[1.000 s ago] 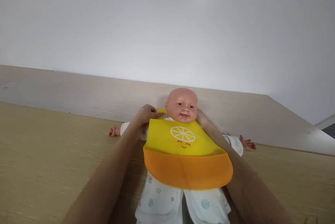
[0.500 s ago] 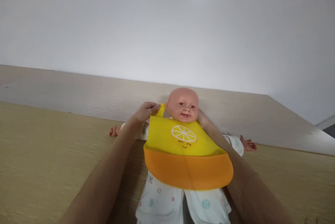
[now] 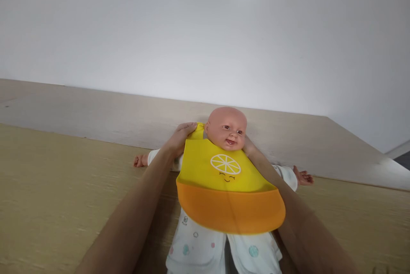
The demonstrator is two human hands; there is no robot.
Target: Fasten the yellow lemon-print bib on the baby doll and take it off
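Observation:
A bald baby doll (image 3: pixel 226 126) in white printed clothes lies on its back with its arms spread wide. Over its chest is a yellow bib (image 3: pixel 195 154) with a lemon slice, a smiling face and an orange catch pocket. At the left of the doll's neck, my left hand (image 3: pixel 182 137) pinches the bib's yellow neck strap. My right hand (image 3: pixel 249 145) reaches behind the right side of the doll's head; its fingers are hidden there, so their hold cannot be made out.
The doll lies on a tan woven-looking surface (image 3: pixel 64 188). Beyond it runs a pale wood-toned ledge (image 3: pixel 96 109), backed by a white wall (image 3: pixel 205 43). Ceiling lights show above the wall.
The doll's head has shifted slightly to the right. My left hand has moved the strap a little up and closer to the neck. The right hand stays behind the head.

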